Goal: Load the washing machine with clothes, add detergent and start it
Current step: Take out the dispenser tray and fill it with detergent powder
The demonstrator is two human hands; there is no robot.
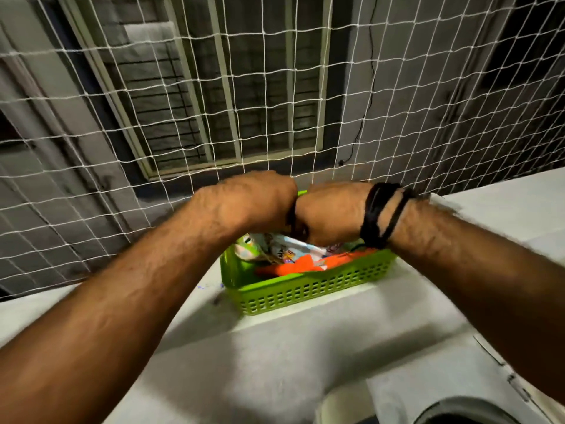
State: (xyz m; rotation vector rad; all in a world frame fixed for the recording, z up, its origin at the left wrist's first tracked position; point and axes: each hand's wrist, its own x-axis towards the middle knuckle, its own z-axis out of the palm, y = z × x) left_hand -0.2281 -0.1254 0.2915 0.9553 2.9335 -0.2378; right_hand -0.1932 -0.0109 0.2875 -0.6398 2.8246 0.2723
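A green plastic basket (305, 290) stands on a white ledge under the netting. It holds a white printed detergent pouch (284, 247) and an orange packet (305, 267). My left hand (256, 200) and my right hand (331, 214) meet knuckle to knuckle just above the basket, both with fingers curled down onto the top of the white pouch. The fingertips are hidden behind the hands. A black band circles my right wrist. The washing machine's white top (275, 362) lies below, with the rim of its drum opening (477, 414) at the bottom right.
White safety netting (214, 117) spans the whole opening behind the basket, with a barred window and grey walls beyond. The white ledge (504, 194) runs off to the right. A dark cable hangs down the far wall.
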